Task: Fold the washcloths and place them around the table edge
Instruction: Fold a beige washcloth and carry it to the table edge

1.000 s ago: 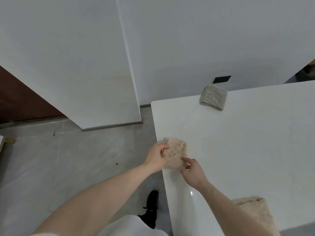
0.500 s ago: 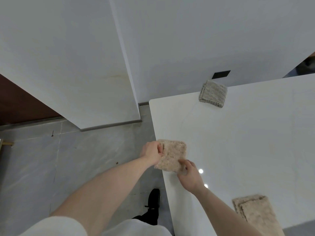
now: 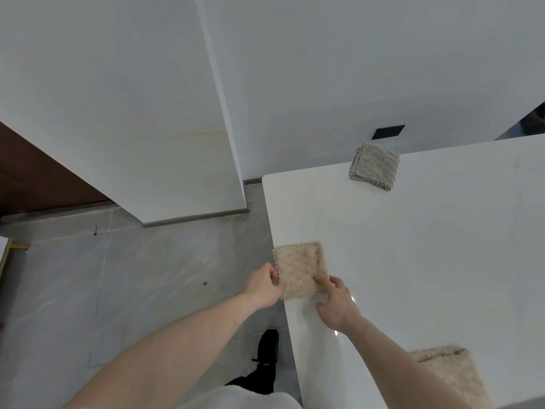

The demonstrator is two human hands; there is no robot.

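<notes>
One head-worn camera looks steeply down, close over the table (image 3: 413, 261) edge.

Both bare forearms reach forward, close together. The left hand (image 3: 263, 286) curls its fingers in a pinch. The right hand (image 3: 336, 302) lies palm down, its fingers (image 3: 322, 281) pressing flat.
</notes>
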